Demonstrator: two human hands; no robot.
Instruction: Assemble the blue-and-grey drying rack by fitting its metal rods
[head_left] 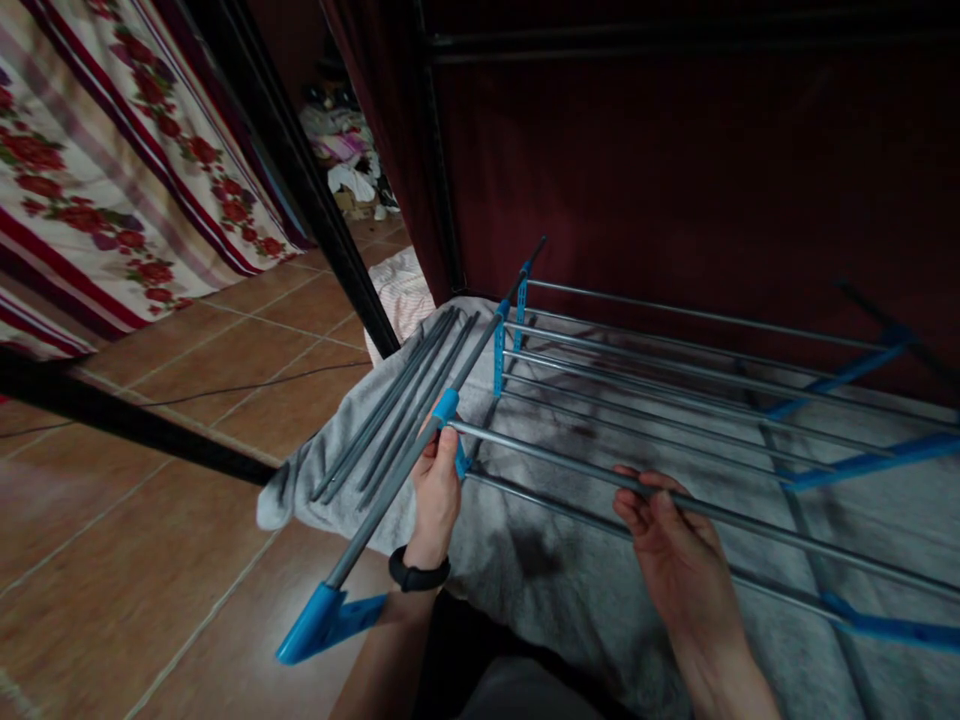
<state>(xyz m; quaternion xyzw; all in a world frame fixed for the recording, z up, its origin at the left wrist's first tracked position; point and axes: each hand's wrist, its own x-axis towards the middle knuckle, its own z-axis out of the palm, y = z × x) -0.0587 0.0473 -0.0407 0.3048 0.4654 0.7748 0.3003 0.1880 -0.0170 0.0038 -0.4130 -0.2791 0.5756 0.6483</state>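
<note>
A partly built rack of grey metal tubes and blue plastic joints stretches across the scene. My left hand [436,480], a black band on its wrist, is closed at a blue connector [446,405] on the slanting side tube [390,490]. The thumb presses where a long grey rod [540,455] meets that connector. Farther along, my right hand [675,535] pinches the same rod between thumb and fingers. At the lower end of the side tube sits a blue angled foot [319,625]. Slotted blue brackets [499,360] join the rods behind.
Several loose grey tubes [397,410] lie on a grey blanket [300,490] at left. Black frame posts [330,220] and a dark bar [135,420] stand close by. A floral curtain [142,170] hangs over the tiled floor [172,500]. A cable [247,388] crosses the tiles.
</note>
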